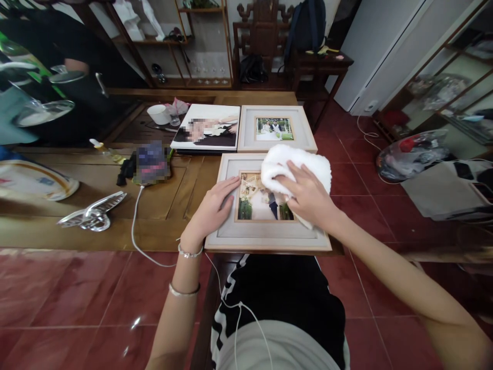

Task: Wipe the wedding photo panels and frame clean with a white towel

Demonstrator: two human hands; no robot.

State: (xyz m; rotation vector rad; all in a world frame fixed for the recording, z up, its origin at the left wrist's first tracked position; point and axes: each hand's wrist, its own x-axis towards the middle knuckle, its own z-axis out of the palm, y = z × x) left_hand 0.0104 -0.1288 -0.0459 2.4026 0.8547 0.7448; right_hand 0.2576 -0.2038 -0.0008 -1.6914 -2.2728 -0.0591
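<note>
A framed photo (227,231) with a pale wide border lies flat at the table's front edge, close before me. On its left side rests my left hand (213,205), fingers stretched out over the border and holding nothing. My right hand (308,198) grips a bunched white towel (298,156) and presses it on the frame's right part. The towel hides the upper right of the picture and border. Touching the far side sits a smaller framed photo (307,128) of two people outdoors. A thick photo album (210,111) lies to its left.
On the wooden table (185,205) are a shiny metal ornament (92,213), a blurred-out device with a white cable (135,216), a white cup (158,114) and a rounded box (38,177). Another person's arm (77,66) shows far left. Behind stands a carved chair (262,31).
</note>
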